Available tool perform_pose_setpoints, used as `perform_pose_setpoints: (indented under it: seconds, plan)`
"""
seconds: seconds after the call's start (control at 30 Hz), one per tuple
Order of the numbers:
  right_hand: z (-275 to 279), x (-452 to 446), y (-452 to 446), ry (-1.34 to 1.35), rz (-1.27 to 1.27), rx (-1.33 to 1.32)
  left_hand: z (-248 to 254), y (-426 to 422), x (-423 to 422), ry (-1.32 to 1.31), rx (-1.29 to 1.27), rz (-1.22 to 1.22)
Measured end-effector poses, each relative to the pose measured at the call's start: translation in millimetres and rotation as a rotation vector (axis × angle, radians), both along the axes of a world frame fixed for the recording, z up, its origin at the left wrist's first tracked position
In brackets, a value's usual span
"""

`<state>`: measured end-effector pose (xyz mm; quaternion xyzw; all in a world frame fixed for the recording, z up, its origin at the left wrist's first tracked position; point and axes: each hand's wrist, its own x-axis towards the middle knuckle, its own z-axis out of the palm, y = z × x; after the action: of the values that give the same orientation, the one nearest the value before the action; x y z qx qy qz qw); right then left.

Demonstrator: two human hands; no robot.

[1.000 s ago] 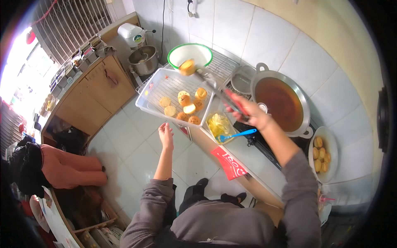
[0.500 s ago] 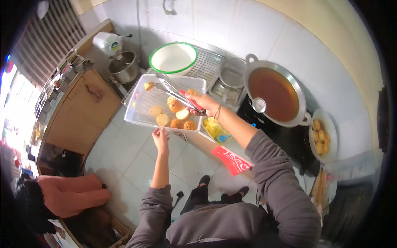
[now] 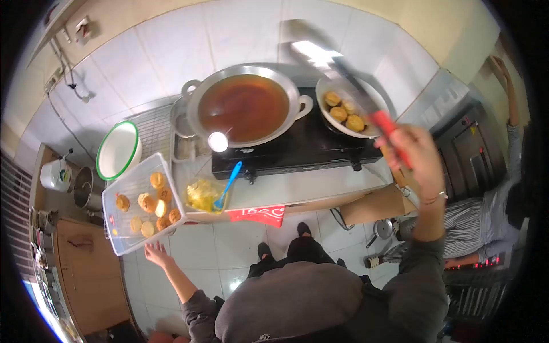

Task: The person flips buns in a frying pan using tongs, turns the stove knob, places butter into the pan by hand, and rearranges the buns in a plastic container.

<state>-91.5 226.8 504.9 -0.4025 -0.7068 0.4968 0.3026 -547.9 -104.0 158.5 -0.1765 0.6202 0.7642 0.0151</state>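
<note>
Fingers (image 3: 392, 155) of right hand (image 3: 424, 157) grip red-handled tongs (image 3: 355, 86), badly blurred.

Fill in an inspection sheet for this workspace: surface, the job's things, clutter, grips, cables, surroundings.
Surface: pale counter; red printed sheet hangs at its front edge.
Job's things: clear plastic tub with golden round pastries; white bowl with similar ones; wide pan of brown liquid on a black stove.
Clutter: green-rimmed bowl, wire rack, yellow food with a blue utensil.
Grips: right grip closed around red-handled tongs, tips too blurred to judge; left grip appears empty, near the tub's edge, contact unclear.
Cables: dark cable on the left wall.
Surroundings: mixer at left; person in striped clothing at right; small pan on the floor.
</note>
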Motion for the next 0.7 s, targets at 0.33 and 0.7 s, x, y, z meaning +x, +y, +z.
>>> perform_pose_setpoints:
  seconds: [0.33,0.7]
  plan:
    - [-57,149,200,-1.065,-0.113,0.772,-58,-6,107,-0.182,-0.145,0.223]
    - [-98,143,290,-1.238,-0.014,0.835,-98,17,233,-0.429,-0.328,0.373]
